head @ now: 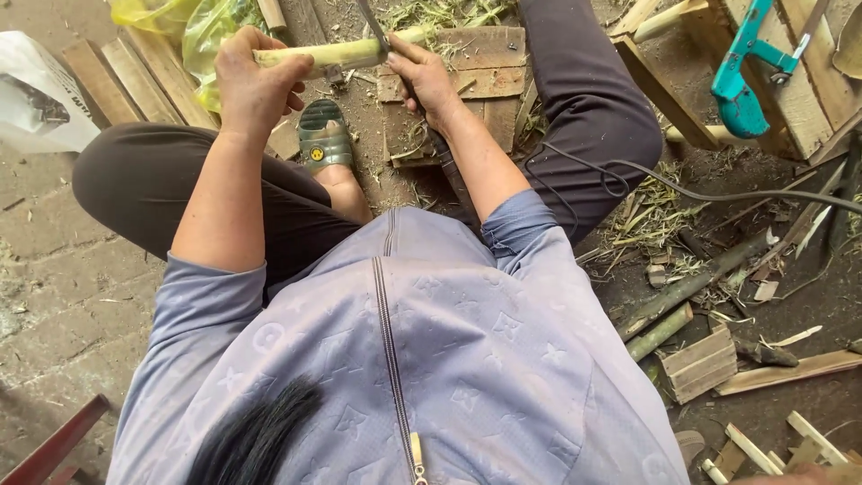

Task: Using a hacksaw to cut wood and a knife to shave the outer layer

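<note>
Pale green bamboo stick [337, 54], smooth, lying nearly level, long axis left to right above wooden boards [467, 67]. Gripped at one end by left hand [256, 85]; right hand [422, 81] closed around knife [373, 25] against it.

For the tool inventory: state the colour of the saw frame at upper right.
Teal saw frame, clearest in the head view.

Smooth pale-green bamboo stick [332, 56], dark metal blade [373, 25], rough wooden boards [476, 63]
</note>
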